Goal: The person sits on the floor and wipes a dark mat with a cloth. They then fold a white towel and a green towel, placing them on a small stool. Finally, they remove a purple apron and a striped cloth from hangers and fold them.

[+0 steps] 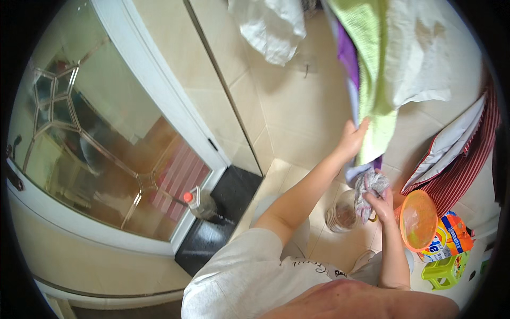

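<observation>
A light green towel (374, 99) hangs down from the top of the view. My left hand (352, 139) grips its edge, thumb on the front and fingers hidden behind. Purple and pale lilac fabric (348, 60) hangs behind the towel and shows again under its lower end. Just below, my right hand (380, 203) holds a bunched grey patterned cloth (370, 185) with pink edging. That cloth touches or overlaps the lilac fabric; which one I cannot tell. Beneath it a clear ribbed plastic container (342, 215) stands on the tiled floor, partly covered by the cloth.
White cloths (275, 32) hang beside the towel. At right are a red striped fabric item (464, 171), an orange plastic basin (418, 220), a Tide detergent bag (450, 239) and a green stool (446, 271). A red-capped bottle (203, 205) stands on a black sill (235, 195) by a glass door (119, 131).
</observation>
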Demonstrator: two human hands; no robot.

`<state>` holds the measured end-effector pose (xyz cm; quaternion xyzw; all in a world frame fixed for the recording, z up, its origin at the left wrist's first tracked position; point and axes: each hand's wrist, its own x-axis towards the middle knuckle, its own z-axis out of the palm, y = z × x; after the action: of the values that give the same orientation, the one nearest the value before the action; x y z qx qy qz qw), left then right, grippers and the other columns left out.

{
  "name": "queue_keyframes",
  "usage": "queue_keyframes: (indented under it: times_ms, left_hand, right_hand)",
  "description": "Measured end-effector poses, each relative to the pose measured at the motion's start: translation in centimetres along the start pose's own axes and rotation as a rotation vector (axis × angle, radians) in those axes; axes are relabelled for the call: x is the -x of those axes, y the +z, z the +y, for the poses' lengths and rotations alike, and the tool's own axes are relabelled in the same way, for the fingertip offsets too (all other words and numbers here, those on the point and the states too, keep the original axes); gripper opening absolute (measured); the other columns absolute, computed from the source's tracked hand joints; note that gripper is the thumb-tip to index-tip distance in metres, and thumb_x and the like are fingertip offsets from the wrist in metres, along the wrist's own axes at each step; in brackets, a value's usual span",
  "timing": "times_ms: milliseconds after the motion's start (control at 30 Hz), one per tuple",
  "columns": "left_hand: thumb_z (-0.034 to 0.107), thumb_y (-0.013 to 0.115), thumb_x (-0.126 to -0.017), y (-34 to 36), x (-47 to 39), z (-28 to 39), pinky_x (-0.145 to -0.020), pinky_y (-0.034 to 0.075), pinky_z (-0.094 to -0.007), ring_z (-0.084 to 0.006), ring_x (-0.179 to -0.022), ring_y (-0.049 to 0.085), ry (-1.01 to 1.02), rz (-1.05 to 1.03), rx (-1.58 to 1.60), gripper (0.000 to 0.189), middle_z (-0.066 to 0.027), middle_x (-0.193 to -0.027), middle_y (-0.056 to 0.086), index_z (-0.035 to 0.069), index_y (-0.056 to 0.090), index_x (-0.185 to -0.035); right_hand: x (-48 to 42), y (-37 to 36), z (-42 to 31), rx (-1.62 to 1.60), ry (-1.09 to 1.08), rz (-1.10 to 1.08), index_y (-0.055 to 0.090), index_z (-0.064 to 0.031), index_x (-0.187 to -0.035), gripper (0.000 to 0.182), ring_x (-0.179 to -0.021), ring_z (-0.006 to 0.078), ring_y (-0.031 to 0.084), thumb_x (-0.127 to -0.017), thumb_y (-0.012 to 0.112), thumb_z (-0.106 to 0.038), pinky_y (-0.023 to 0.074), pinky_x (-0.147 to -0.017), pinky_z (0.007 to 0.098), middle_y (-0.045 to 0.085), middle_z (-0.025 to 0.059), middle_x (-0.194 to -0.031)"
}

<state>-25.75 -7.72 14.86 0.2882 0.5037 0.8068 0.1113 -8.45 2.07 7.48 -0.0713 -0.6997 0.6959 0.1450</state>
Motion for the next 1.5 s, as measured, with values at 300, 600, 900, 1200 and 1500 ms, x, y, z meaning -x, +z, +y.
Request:
queue_keyframes:
  times_ms: [300, 600, 900, 1200, 1500]
  left_hand:
    - [0.021, 0.047, -0.093, -5.0, -0.5, 1.2, -0.072, 0.044, -0.0302, -0.0142, -0.081, 0.054, 0.209, 0.261, -0.426, 0.028, -0.0093, -0.087, 0.06, -0.006, 0.053, -0.099]
    - [0.024, 0.062, -0.083, -9.8, 1.9, 2.2, -0.08, 0.044, -0.0354, -0.0293, -0.089, 0.058, 0.344, 0.43, -0.779, 0.044, -0.0195, -0.096, 0.059, -0.004, 0.046, -0.112]
    - [0.03, 0.074, -0.069, -9.6, 3.1, 8.4, -0.104, 0.022, -0.0466, -0.0378, -0.127, 0.026, 0.67, 0.698, -1.151, 0.088, -0.0233, -0.137, 0.028, -0.002, 0.026, -0.135]
    - [0.025, 0.08, -0.063, 5.5, -3.7, 22.7, -0.105, 0.02, -0.0487, -0.0402, -0.13, 0.02, 1.311, 0.316, -0.987, 0.097, -0.0247, -0.139, 0.019, 0.004, 0.022, -0.137]
    - [0.001, 0.048, -0.073, 5.9, -12.8, 27.1, -0.07, 0.045, -0.0295, -0.0195, -0.075, 0.058, 0.789, 0.181, -0.713, 0.034, -0.0132, -0.09, 0.06, -0.001, 0.056, -0.106]
  right_hand:
    - [-0.5, -1.7, 1.3, 0.102, -0.1, 0.104, 0.045, -0.0031, -0.123, 0.062, -0.1, 0.0166, 0.055, -0.064, 0.066, -0.002, 0.0428, -0.089, 0.0299, 0.056, 0.0069, -0.109]
    - [0.6, -4.0, 1.0, 0.101, -0.16, 0.166, 0.048, -0.0036, -0.115, 0.055, -0.096, 0.0152, 0.056, -0.063, 0.066, -0.002, 0.0443, -0.085, 0.0298, 0.057, 0.0046, -0.102]
    - [2.9, -5.5, -0.8, 0.101, -0.215, 0.148, 0.047, -0.0045, -0.115, 0.055, -0.094, 0.014, 0.055, -0.064, 0.065, -0.002, 0.0447, -0.084, 0.0298, 0.057, 0.0038, -0.1]
    - [3.7, -6.0, -0.9, 0.146, -0.326, 0.168, 0.046, -0.0042, -0.113, 0.054, -0.092, 0.0147, 0.056, -0.063, 0.065, -0.003, 0.045, -0.083, 0.0296, 0.057, 0.0048, -0.099]
    - [4.6, -6.4, -2.4, 0.276, -0.352, 0.235, 0.048, -0.0034, -0.112, 0.052, -0.092, 0.0175, 0.057, -0.062, 0.065, -0.007, 0.0451, -0.083, 0.0305, 0.058, 0.0071, -0.097]
